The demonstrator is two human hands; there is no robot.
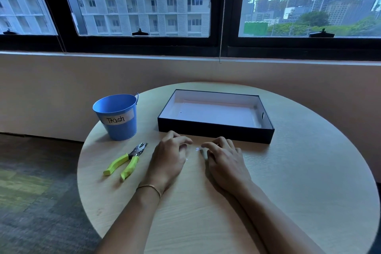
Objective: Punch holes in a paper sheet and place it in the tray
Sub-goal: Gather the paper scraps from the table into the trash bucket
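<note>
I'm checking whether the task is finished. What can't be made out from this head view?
- Paper in the tray: the white floor may be a sheet or the tray's lining; can't tell.
- White specks between left hand and right hand: too small to identify.
- Inside the blue bucket: hidden by its wall.
- Fingertips: curled under, contact unclear.

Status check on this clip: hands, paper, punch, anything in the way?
Left hand and right hand empty, fingers curled on table. Hole punch idle beside left hand. White sheet appears in tray. Small white bits between hands; nothing blocking.
</note>
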